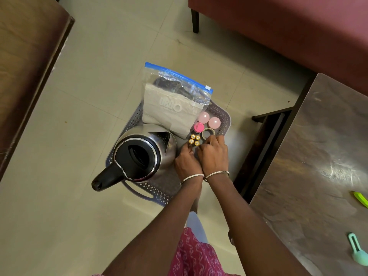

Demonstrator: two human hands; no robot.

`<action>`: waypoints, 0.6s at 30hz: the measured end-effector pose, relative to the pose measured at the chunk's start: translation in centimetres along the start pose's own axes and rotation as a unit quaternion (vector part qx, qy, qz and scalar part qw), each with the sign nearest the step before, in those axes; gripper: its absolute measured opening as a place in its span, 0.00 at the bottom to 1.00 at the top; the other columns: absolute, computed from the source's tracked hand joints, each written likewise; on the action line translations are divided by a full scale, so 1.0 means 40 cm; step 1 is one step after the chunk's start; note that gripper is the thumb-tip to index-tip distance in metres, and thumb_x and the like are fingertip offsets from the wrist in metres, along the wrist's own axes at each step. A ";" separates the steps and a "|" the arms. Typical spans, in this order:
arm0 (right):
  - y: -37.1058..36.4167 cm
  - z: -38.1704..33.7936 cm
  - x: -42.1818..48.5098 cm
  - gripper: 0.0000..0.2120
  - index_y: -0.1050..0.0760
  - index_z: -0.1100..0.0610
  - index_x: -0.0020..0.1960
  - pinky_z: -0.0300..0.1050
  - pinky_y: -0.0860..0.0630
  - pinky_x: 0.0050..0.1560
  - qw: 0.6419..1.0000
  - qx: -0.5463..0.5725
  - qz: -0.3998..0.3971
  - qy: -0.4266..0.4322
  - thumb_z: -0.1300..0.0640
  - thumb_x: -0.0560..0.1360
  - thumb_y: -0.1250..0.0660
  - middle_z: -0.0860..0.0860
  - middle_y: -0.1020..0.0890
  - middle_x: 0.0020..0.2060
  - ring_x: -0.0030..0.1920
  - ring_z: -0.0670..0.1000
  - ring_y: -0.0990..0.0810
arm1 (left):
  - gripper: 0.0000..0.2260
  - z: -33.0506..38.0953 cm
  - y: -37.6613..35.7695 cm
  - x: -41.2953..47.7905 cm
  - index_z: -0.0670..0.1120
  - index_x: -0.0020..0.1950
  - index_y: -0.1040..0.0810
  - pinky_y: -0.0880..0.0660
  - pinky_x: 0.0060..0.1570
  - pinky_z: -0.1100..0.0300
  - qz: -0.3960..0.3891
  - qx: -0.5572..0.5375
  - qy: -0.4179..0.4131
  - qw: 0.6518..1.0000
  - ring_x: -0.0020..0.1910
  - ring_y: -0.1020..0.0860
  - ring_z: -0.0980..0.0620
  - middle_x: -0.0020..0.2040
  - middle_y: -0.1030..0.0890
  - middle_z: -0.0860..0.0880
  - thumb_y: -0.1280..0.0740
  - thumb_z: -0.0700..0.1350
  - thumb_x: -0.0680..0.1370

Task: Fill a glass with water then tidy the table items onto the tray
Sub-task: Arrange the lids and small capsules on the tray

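A grey perforated tray (225,118) sits on the tiled floor. It holds a steel electric kettle (143,154) with a black lid and handle, a zip bag (171,108) with cloth inside, two pale pink balls (209,119), a pink lid (198,127), a tape roll (208,133) and several upright batteries (194,139). My left hand (187,159) has curled fingers touching the batteries' near side. My right hand (214,154) sits beside it, fingertips at the tape roll. What either hand grips is hidden. No glass is visible.
A dark table (318,156) stands at the right with a green item (360,198) and a teal clip (356,250) on it. A maroon sofa (278,26) lies beyond, and brown wooden furniture (25,56) at the left.
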State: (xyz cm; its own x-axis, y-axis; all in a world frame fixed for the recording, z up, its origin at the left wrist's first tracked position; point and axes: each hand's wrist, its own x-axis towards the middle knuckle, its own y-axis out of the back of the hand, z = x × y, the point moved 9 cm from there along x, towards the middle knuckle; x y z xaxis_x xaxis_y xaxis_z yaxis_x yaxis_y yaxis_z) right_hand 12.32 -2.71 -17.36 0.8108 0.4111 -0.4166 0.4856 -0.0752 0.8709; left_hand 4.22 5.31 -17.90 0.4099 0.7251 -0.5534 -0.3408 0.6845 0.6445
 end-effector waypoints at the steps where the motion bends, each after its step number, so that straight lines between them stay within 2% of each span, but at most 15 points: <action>1: 0.004 -0.002 -0.002 0.12 0.17 0.65 0.45 0.50 0.32 0.44 1.000 0.004 0.000 0.002 0.57 0.76 0.34 0.58 0.20 0.47 0.55 0.61 0.26 | 0.14 -0.002 0.000 -0.002 0.44 0.63 0.22 0.27 0.51 0.53 -0.002 0.000 0.000 1.000 0.55 0.21 0.38 0.56 0.18 0.38 0.37 0.40 0.78; 5: 0.035 -0.010 -0.021 0.08 0.19 0.69 0.39 0.53 0.28 0.41 1.000 0.020 0.011 0.014 0.63 0.72 0.31 0.62 0.19 0.41 0.50 0.63 0.22 | 0.15 -0.008 0.007 -0.016 0.44 0.65 0.23 0.28 0.52 0.54 -0.013 0.014 0.010 1.000 0.57 0.21 0.39 0.57 0.18 0.39 0.37 0.40 0.78; 9: 0.058 -0.004 -0.065 0.14 0.18 0.61 0.48 0.51 0.29 0.51 1.000 0.001 -0.010 0.026 0.55 0.79 0.40 0.55 0.20 0.49 0.57 0.58 0.27 | 0.15 0.006 0.030 -0.055 0.42 0.66 0.24 0.29 0.55 0.55 -0.029 0.036 0.002 0.999 0.59 0.22 0.41 0.59 0.19 0.39 0.39 0.40 0.79; 14: 0.157 0.015 -0.185 0.15 0.16 0.58 0.48 0.50 0.27 0.54 0.998 0.049 0.025 0.008 0.54 0.80 0.41 0.52 0.17 0.48 0.57 0.55 0.26 | 0.14 0.054 0.102 -0.160 0.44 0.64 0.24 0.27 0.53 0.53 -0.040 0.072 -0.063 0.995 0.57 0.21 0.43 0.56 0.18 0.43 0.39 0.38 0.79; 18: 0.258 0.063 -0.319 0.08 0.16 0.60 0.42 0.52 0.23 0.48 0.992 0.092 0.083 -0.035 0.59 0.75 0.32 0.55 0.16 0.41 0.50 0.58 0.22 | 0.08 0.113 0.149 -0.276 0.43 0.55 0.21 0.24 0.51 0.51 -0.083 0.076 -0.159 0.981 0.51 0.19 0.44 0.49 0.16 0.44 0.36 0.38 0.77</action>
State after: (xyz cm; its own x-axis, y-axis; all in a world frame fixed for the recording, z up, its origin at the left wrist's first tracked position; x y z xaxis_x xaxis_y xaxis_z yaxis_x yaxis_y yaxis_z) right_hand 7.80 -11.01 -3.69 0.9020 0.3163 -0.2938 0.3897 -0.3035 0.8695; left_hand 1.49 1.03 -5.56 0.7006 0.5272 -0.4808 -0.1270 0.7552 0.6431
